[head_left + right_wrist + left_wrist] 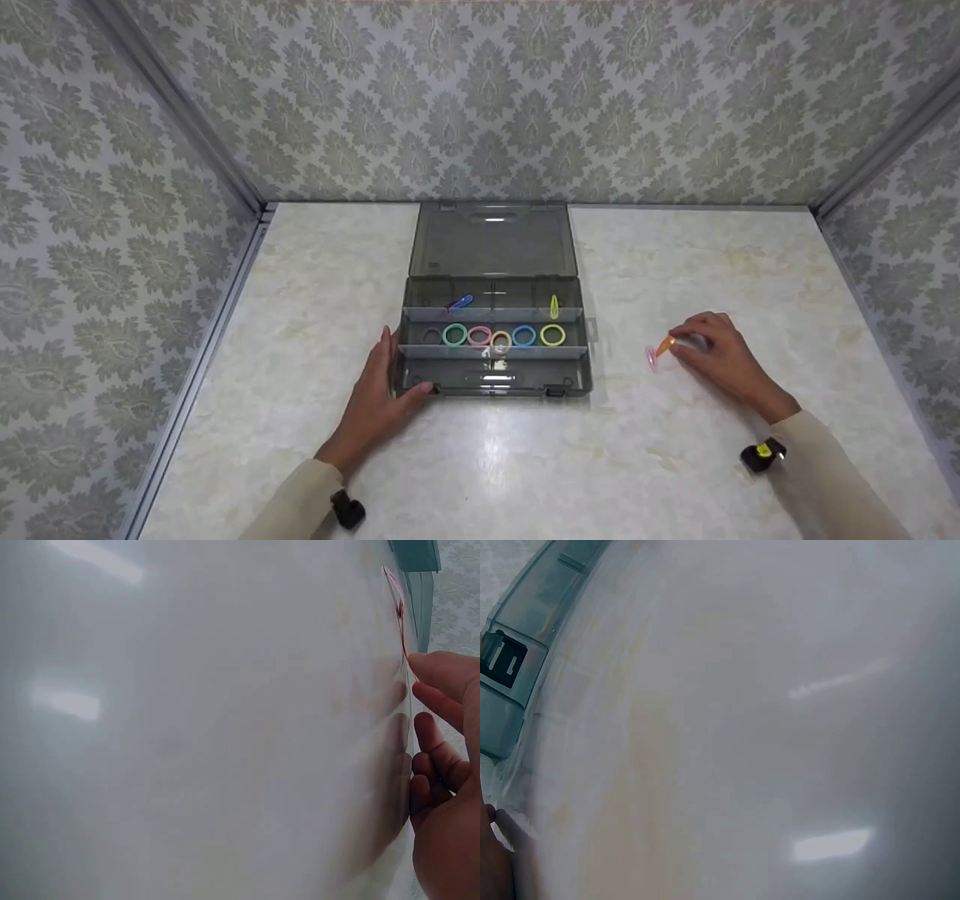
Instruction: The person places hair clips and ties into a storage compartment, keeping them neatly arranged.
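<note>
In the head view, a smoky grey divided organizer box (pixel 491 386) sits with its lid up. My left hand (pixel 379 401) rests against its front left corner, fingers fairly straight along the side and thumb at the front edge. To the right of the box, my right hand (pixel 724 356) pinches an orange hair clip (pixel 664 346) between thumb and index finger. A pink hair clip (pixel 651 359) lies on the table just by its tip. In the right wrist view, the other fingers (pixel 431 731) are bent beneath the pinch.
Several coloured hair ties, among them a green one (pixel 454 334), line the box's middle compartment. The back compartment holds a blue hair clip (pixel 462 301) and a yellow hair clip (pixel 554 306). The open lid (pixel 495 244) reaches toward the patterned back wall (pixel 487 97).
</note>
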Available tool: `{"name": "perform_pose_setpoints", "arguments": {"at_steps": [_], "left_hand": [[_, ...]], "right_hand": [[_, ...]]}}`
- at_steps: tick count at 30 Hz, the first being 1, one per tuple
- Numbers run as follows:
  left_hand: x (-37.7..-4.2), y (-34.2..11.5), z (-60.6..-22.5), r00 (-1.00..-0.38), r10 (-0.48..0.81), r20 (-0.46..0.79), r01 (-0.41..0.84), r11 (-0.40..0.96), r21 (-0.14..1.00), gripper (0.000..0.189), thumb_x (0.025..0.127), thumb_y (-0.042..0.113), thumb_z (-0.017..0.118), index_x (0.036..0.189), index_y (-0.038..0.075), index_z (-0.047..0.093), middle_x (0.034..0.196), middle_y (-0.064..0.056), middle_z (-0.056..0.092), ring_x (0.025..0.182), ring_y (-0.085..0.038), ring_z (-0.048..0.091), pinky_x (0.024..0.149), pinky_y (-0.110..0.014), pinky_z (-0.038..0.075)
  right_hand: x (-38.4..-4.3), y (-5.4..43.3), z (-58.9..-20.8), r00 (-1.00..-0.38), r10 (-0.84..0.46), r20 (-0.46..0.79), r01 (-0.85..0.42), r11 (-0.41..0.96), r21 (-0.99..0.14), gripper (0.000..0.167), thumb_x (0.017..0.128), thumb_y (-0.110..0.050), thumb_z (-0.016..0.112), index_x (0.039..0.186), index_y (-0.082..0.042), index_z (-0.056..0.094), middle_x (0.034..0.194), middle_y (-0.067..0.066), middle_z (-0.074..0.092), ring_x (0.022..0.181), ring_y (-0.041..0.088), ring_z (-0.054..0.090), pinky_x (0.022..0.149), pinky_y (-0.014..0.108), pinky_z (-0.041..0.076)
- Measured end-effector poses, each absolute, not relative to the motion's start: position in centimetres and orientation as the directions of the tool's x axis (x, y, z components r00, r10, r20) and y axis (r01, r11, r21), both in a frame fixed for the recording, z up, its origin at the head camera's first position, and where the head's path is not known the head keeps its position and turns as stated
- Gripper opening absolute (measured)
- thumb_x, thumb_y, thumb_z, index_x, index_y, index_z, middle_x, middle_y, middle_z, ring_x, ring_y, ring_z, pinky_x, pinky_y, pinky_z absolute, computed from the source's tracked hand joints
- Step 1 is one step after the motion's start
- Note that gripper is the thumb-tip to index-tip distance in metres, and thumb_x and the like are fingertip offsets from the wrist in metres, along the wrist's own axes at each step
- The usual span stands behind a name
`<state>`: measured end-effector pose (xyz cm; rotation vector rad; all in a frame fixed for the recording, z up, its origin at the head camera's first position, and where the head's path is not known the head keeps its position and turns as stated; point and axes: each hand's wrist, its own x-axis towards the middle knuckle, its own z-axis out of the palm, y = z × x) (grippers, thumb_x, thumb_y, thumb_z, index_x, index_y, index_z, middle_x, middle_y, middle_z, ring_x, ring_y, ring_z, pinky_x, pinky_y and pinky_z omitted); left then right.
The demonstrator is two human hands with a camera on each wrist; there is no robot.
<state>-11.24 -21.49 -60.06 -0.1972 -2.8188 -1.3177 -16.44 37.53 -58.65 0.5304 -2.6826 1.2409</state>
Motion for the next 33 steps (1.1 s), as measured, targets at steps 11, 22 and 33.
{"name": "perform_pose_setpoints", "arguments": {"at_steps": [11, 22, 33], "left_hand": [[-11.4, -21.5, -60.0, -0.989, 0.115, 0.094, 0.147, 0.669, 0.729, 0.114, 0.096, 0.063, 0.08, 0.177, 0.011, 0.019, 0.174, -0.019, 0.034, 0.161, -0.039, 0.036, 0.128, -0.063, 0.032], [-11.2, -21.4, -60.1, -0.986, 0.126, 0.112, 0.167, 0.659, 0.734, 0.111, 0.097, 0.057, 0.082, 0.177, 0.011, 0.02, 0.174, -0.018, 0.035, 0.161, -0.038, 0.037, 0.128, -0.062, 0.033], [-11.4, -21.5, -60.3, -0.986, 0.124, 0.112, 0.166, 0.654, 0.738, 0.112, 0.097, 0.058, 0.082, 0.177, 0.011, 0.02, 0.175, -0.018, 0.034, 0.162, -0.038, 0.035, 0.129, -0.061, 0.032]], "right_hand": [[-16.8, 37.3, -59.1, -0.933, -0.244, 0.266, -0.36, 0.579, -0.732, 0.013, 0.1, -0.004, 0.082, 0.109, -0.013, 0.085, 0.113, 0.008, 0.07, 0.108, 0.019, 0.046, 0.088, 0.026, 0.039], [-16.6, 36.9, -58.6, -0.951, -0.212, 0.224, -0.306, 0.565, -0.766, 0.01, 0.096, 0.007, 0.08, 0.095, -0.002, 0.079, 0.114, 0.02, 0.068, 0.112, 0.026, 0.044, 0.094, 0.02, 0.04], [-17.2, 36.1, -57.0, -0.952, -0.137, 0.272, -0.302, 0.55, -0.779, 0.004, 0.098, 0.004, 0.08, 0.099, 0.001, 0.079, 0.11, 0.017, 0.071, 0.106, 0.016, 0.05, 0.089, 0.025, 0.04]]}}
